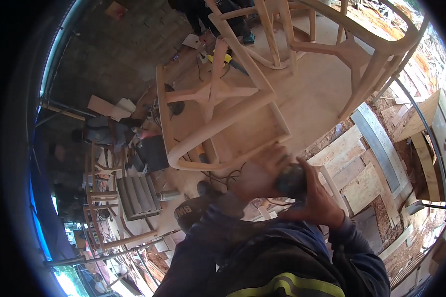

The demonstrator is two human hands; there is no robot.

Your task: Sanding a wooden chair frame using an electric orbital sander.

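An unfinished pale wooden chair frame [218, 123] lies tipped on the wooden workbench [312, 94]. My right hand [317, 198] grips a dark, rounded power tool [288, 182] just below the frame's lower rail. My left hand [252, 180] is blurred; it sits close beside the tool and under the same rail, and I cannot tell whether it holds anything. Dark blue sleeves cover both my forearms.
A second bare chair frame [362, 54] stands at the bench's far right. Another person [101, 131] bends over work at the left, near more chair frames [104, 198] and a grey slatted piece [136, 195]. Planks and offcuts [362, 173] lie to the right; a yellow tool [225, 58] lies at the back.
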